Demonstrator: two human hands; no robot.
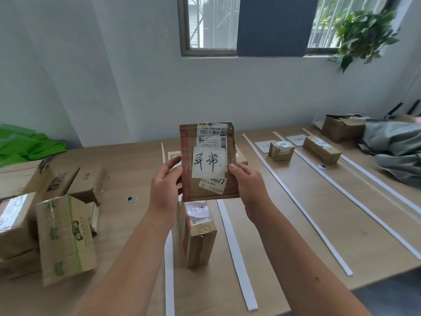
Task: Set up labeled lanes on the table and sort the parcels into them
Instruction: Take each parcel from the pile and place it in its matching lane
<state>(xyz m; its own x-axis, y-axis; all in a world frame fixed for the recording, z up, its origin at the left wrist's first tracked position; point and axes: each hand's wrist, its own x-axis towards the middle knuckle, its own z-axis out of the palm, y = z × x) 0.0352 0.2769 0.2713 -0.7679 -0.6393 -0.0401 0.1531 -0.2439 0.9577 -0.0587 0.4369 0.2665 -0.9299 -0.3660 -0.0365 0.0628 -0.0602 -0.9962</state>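
Note:
I hold a flat brown cardboard parcel [208, 160] upright above the wooden table [284, 208]. It carries a shipping label and a white handwritten note. My left hand [165, 190] grips its left edge and my right hand [249, 185] grips its right edge. Below it, a parcel with a pink handwritten note [198, 233] lies in the lane between two white strips [235, 252]. Further right, a small taped parcel [281, 150] and a long parcel [322, 149] each sit in a lane beside white paper labels [264, 145].
A pile of unsorted cardboard boxes [63, 238] crowds the table's left side. Green bags [25, 142] lie at the far left. An open box [341, 127] and grey plastic bags [396, 144] sit at the back right. Long white strips [303, 206] mark the lanes.

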